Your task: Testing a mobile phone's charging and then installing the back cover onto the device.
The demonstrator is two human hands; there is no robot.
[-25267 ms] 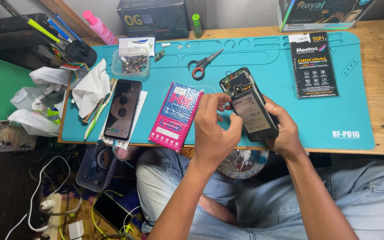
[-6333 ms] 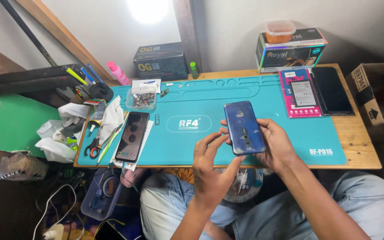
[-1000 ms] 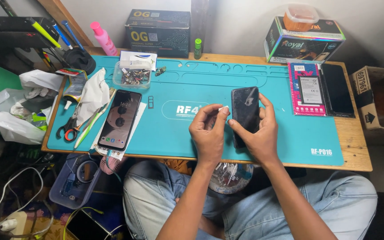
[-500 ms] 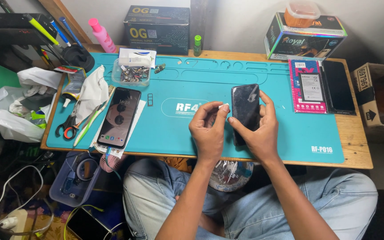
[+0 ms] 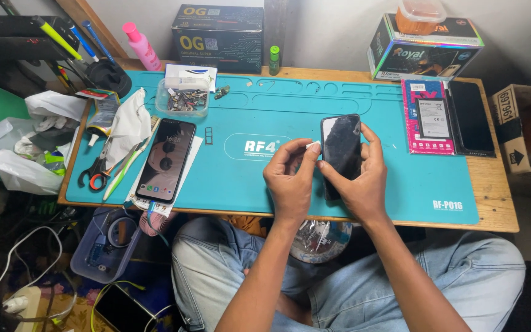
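I see the right hand [image 5: 364,181] cradling a dark phone [image 5: 340,150] near the mat's [image 5: 247,184] front edge, glass up for access; left hand [image 5: 290,181] pinches a small white tab [image 5: 313,146] at its side.

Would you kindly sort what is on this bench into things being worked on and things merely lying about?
In hand: dark phone, right hand, left hand, small white bit.
Lying about: second phone, scissors, screw tray, battery pack.
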